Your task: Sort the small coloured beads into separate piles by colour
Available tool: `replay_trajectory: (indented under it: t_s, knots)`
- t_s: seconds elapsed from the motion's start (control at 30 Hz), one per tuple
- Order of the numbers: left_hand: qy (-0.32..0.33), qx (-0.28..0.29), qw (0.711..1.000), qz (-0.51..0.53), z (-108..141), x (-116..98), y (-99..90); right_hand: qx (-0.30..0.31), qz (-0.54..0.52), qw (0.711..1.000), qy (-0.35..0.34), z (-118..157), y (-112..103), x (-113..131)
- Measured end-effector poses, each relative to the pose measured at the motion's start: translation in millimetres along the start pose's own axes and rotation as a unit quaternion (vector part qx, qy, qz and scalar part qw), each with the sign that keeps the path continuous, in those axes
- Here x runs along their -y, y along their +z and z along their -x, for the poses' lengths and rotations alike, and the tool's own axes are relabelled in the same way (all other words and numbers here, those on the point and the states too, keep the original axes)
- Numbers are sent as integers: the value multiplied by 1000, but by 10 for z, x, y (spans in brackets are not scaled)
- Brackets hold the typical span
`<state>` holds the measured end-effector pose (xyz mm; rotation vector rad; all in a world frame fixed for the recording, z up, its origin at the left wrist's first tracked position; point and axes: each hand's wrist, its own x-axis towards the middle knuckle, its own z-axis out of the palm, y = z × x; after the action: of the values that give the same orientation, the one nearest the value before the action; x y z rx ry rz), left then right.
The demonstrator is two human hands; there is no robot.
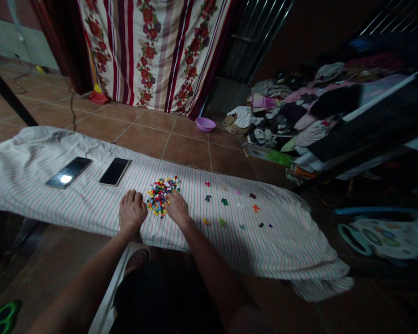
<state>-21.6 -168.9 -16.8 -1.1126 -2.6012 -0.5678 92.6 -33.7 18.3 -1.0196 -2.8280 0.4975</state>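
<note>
A pile of small multicoloured plastic pieces (pixel 159 191) lies on a striped cloth (pixel 195 236). My left hand (pixel 133 209) rests on the cloth at the pile's left edge, its fingers curled in, with no piece showing in them. At the right side of the pile, my right hand (pixel 177 207) touches the pieces, thumb and fingers drawn together; anything between the fingertips is hidden. Small groups sorted by colour are spread to the right, among them dark green pieces (pixel 224 202), orange pieces (pixel 256 208), yellow pieces (pixel 206 221) and red pieces (pixel 207 184).
Two phones, one with a bright reflection (pixel 69 172) and one dark (pixel 114 171), lie left of the pile. Beyond the cloth's far edge, a purple basin (pixel 205 124) stands on the tiled floor. Clothes (pixel 299 102) are heaped at right, and a floral curtain (pixel 153 51) hangs behind.
</note>
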Motion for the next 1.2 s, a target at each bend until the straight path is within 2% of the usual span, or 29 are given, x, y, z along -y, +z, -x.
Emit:
replay_trajectory:
  t_s: [0.2, 0.47, 0.7, 0.87, 1.03, 1.2]
  knots:
    - [7, -20, 1000, -18, 1, 11, 35, 23, 41, 998, 40, -65, -23, 85]
    - [6, -16, 1000, 2, -4, 3, 9, -16, 27, 999, 16, -32, 28, 71]
    - [0, -12, 1000, 11, -5, -3, -1, -59, -87, 994, 6, -51, 50, -7]
    - [2, -5, 1000, 0, 7, -13, -31, -81, -193, 977, 44, -9, 13, -59]
    - [2, 10, 1000, 1, -4, -30, -92, -119, -267, 953, 86, 180, 5, -370]
    - [1, 27, 1000, 2, -9, -50, -143, -195, -280, 934, 105, 574, -97, -942]
